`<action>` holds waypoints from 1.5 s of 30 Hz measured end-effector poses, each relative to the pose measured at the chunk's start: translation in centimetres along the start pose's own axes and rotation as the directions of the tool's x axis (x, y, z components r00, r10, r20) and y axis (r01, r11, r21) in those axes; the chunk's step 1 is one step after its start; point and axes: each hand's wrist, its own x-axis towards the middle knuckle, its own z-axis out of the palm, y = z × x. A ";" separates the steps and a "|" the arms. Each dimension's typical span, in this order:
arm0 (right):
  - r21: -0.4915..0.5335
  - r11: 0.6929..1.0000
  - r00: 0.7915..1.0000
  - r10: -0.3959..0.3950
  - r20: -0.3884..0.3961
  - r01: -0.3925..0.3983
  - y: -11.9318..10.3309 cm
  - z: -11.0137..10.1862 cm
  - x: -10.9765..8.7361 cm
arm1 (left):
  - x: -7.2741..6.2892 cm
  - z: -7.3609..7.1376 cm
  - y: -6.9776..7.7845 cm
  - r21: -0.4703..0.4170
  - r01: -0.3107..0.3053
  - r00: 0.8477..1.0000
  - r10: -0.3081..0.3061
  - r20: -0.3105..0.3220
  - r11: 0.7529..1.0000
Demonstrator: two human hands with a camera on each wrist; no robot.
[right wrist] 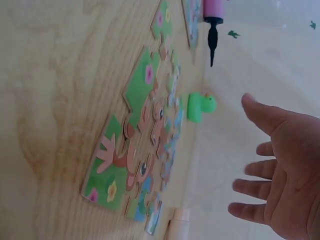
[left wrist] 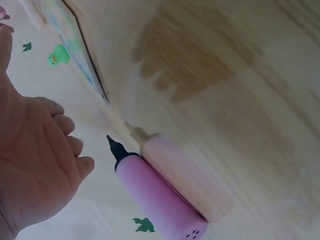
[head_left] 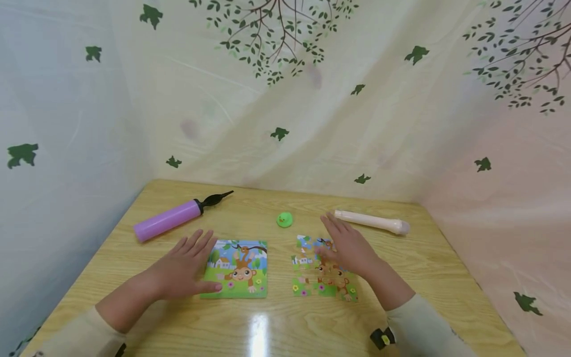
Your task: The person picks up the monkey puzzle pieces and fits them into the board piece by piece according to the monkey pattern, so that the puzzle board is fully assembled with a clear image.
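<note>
In the head view my left hand (head_left: 178, 270) is held, fingers extended, over the left edge of a square monkey picture board (head_left: 244, 285). The left wrist view shows this hand (left wrist: 37, 160) raised off the table, holding nothing. To the right of the board lie several jigsaw puzzle pieces (head_left: 327, 290) of the same monkey picture, with gaps between them. My right hand (head_left: 352, 250) hovers above these pieces and hides part of them. Seen from the right wrist, its fingers are spread and the palm (right wrist: 300, 175) is bare.
A purple hand pump (head_left: 168, 221) with a black nozzle lies at the back left. A small green rubber duck (head_left: 284, 219) sits behind the two pictures. At the back right lies a pale stick-like tube (head_left: 370, 221). A leaf-printed curtain (head_left: 285, 163) surrounds the wooden table (head_left: 214, 327).
</note>
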 end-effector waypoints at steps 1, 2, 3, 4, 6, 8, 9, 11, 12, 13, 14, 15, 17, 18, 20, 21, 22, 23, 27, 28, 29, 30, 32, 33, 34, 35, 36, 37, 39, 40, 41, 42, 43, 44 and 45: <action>-0.002 1.000 1.000 -0.004 0.019 0.004 0.2 0.1 0.4 | 0.0 0.1 -0.2 0.002 0.001 1.000 -0.001 0.017 1.000; -0.006 1.000 0.999 -0.008 0.039 0.008 0.3 0.3 0.8 | -0.1 0.2 -0.4 -0.002 -0.001 1.000 0.001 0.031 1.000; -0.012 1.000 0.998 -0.015 0.059 0.015 0.4 0.5 1.2 | -0.1 0.3 -0.6 -0.001 0.002 0.999 -0.002 0.047 1.000; -0.022 1.000 0.996 -0.017 0.083 0.019 0.4 0.7 1.6 | -0.1 0.4 -0.7 -0.009 -0.001 0.998 0.002 0.057 1.000; -0.031 0.999 0.992 -0.026 0.126 0.030 0.5 1.1 2.5 | 0.0 0.5 -1.0 -0.019 -0.002 0.997 0.004 0.082 1.000; -0.037 0.998 0.986 -0.037 0.161 0.043 0.5 1.5 3.3 | 0.0 0.7 -1.1 -0.027 -0.002 0.994 0.005 0.111 1.000; -0.038 0.998 0.984 -0.039 0.175 0.047 0.6 1.8 3.6 | 0.0 0.8 -1.1 -0.033 0.001 0.992 0.004 0.129 0.999; -0.038 0.998 0.979 -0.040 0.201 0.048 0.6 2.2 4.3 | 0.0 0.9 -1.2 -0.043 0.006 0.987 0.001 0.161 0.999; -0.041 0.998 0.977 -0.044 0.211 0.054 0.6 2.4 4.6 | 0.1 1.0 -1.2 -0.047 0.011 0.984 -0.003 0.177 0.999; -0.041 0.997 0.974 -0.051 0.218 0.062 0.7 2.6 4.8 | 0.1 1.0 -1.1 -0.051 0.015 0.982 -0.005 0.189 0.999; -0.041 0.996 0.973 -0.062 0.223 0.073 0.7 2.8 5.0 | 0.1 1.0 -1.1 -0.054 0.015 0.980 -0.004 0.197 0.998; -0.038 0.996 0.971 -0.072 0.226 0.083 0.8 3.0 5.2 | 0.1 1.0 -1.0 -0.058 0.019 0.979 -0.007 0.205 0.998; -0.036 0.994 0.969 -0.096 0.227 0.107 0.8 3.4 5.5 | 0.2 1.1 -1.0 -0.052 0.021 0.978 -0.010 0.208 0.998; -0.033 0.993 0.969 -0.105 0.225 0.115 0.8 3.5 5.6 | 0.3 1.1 -1.0 -0.047 0.020 0.978 -0.010 0.209 0.999; -0.030 0.992 0.970 -0.109 0.218 0.119 0.9 3.8 5.9 | 0.3 1.3 -1.0 -0.034 0.020 0.978 -0.013 0.207 0.999; -0.025 0.993 0.971 -0.108 0.215 0.116 0.8 4.0 5.9 | 0.3 1.3 -1.0 -0.029 0.017 0.979 -0.010 0.203 0.999; -0.025 0.993 0.971 -0.104 0.214 0.112 0.8 4.0 6.0 | 0.4 1.3 -1.0 -0.026 0.013 0.980 -0.008 0.200 1.000; -0.024 0.994 0.973 -0.099 0.210 0.106 0.8 4.1 6.1 | 0.4 1.3 -1.0 -0.024 0.010 0.980 -0.005 0.198 1.000; -0.055 0.992 0.975 -0.100 0.197 0.113 0.6 4.1 6.2 | 0.4 1.2 -0.9 -0.017 -0.003 0.982 0.006 0.188 1.000; -0.075 0.990 0.976 -0.100 0.196 0.116 0.5 4.2 6.2 | 0.4 1.2 -0.9 -0.016 -0.003 0.982 0.006 0.186 1.000; -0.092 0.988 0.976 -0.102 0.191 0.121 0.5 4.2 6.3 | 0.5 1.2 -0.9 -0.012 -0.003 0.983 0.005 0.185 1.000; -0.109 0.986 0.976 -0.104 0.190 0.126 0.4 4.2 6.3 | 0.5 1.2 -0.9 -0.010 -0.004 0.983 0.006 0.182 1.000; -0.127 0.983 0.977 -0.108 0.182 0.133 0.2 4.3 6.3 | 0.5 1.1 -0.8 -0.010 -0.008 0.984 0.009 0.176 1.000; -0.135 0.981 0.977 -0.116 0.178 0.141 0.1 4.2 6.2 | 0.5 1.1 -0.8 -0.011 -0.009 0.985 0.011 0.173 1.000; -0.137 0.979 0.977 -0.128 0.168 0.151 -0.2 4.2 6.2 | 0.5 1.1 -0.8 -0.014 -0.009 0.985 0.011 0.172 1.000; -0.135 0.977 0.977 -0.142 0.158 0.163 -0.4 4.1 6.1 | 0.5 1.1 -0.8 -0.017 -0.009 0.985 0.011 0.170 1.000; -0.131 0.975 0.976 -0.160 0.148 0.180 -0.8 4.0 6.1 | 0.5 1.1 -0.8 -0.021 -0.007 0.985 0.011 0.170 1.000; -0.126 0.974 0.975 -0.172 0.142 0.190 -1.2 3.9 6.1 | 0.5 1.1 -0.8 -0.023 -0.005 0.985 0.009 0.171 1.000; -0.120 0.969 0.971 -0.200 0.133 0.216 -2.1 3.7 6.2 | 0.4 1.2 -0.9 -0.023 0.002 0.985 0.002 0.174 1.000; -0.117 0.967 0.969 -0.209 0.131 0.225 -2.7 3.7 6.2 | 0.4 1.1 -0.9 -0.024 0.005 0.984 -0.001 0.176 1.000; -0.112 0.966 0.967 -0.217 0.136 0.232 -3.3 3.6 6.3 | 0.4 1.1 -0.9 -0.024 0.007 0.984 -0.003 0.176 1.000; -0.109 0.964 0.964 -0.225 0.142 0.241 -3.9 3.6 6.4 | 0.4 1.1 -0.9 -0.025 0.009 0.984 -0.005 0.176 1.000; -0.110 0.962 0.961 -0.232 0.148 0.249 -4.5 3.6 6.6 | 0.5 1.1 -0.9 -0.024 0.009 0.985 -0.005 0.174 1.000; -0.110 0.958 0.957 -0.247 0.152 0.265 -5.1 3.7 6.7 | 0.5 1.1 -0.9 -0.025 0.008 0.985 -0.003 0.173 1.000; -0.110 0.953 0.952 -0.263 0.156 0.282 -5.7 3.8 6.9 | 0.5 1.0 -0.9 -0.026 0.007 0.985 -0.002 0.172 1.000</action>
